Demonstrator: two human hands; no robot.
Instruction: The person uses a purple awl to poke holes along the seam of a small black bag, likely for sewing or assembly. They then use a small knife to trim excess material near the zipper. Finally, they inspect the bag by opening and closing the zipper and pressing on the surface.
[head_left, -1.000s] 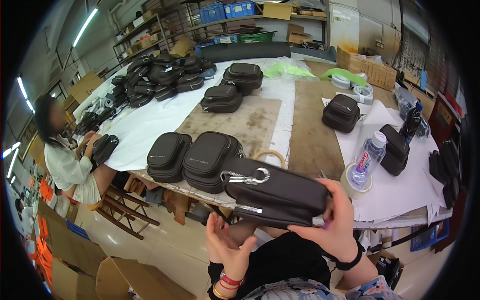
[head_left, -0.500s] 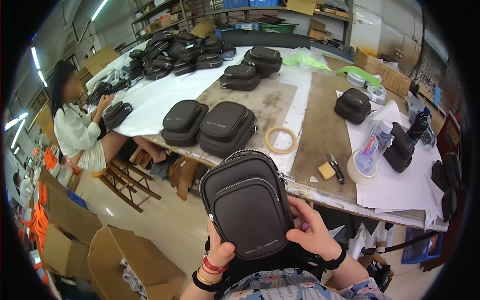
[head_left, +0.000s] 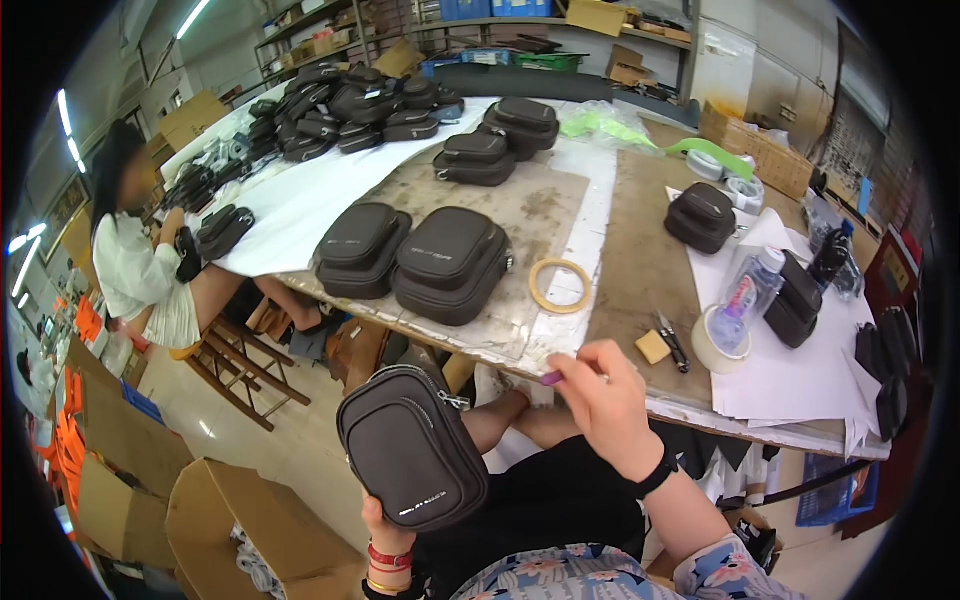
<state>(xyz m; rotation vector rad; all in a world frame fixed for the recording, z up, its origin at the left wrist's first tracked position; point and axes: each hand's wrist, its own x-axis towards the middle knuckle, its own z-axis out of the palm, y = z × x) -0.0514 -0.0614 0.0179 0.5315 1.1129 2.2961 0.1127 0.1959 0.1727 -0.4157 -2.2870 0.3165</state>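
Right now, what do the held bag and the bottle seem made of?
Bag: leather or imitation, can't tell which; dark, smooth panels with soft sheen. Its zip pull: probably metal, silvery and shiny. Bottle: likely clear plastic, glossy, see-through.

A bag workshop: a long worktable (head_left: 585, 225) carries piled black bags (head_left: 350, 105), with stocked shelves (head_left: 480, 22) behind.

Beyond my right hand (head_left: 610, 412): worktable (head_left: 690, 414), shelving (head_left: 691, 65) behind. Left of my left hand (head_left: 384, 530): wooden stool (head_left: 235, 372), glossy pale floor (head_left: 222, 432), tube lights (head_left: 193, 19) higher.
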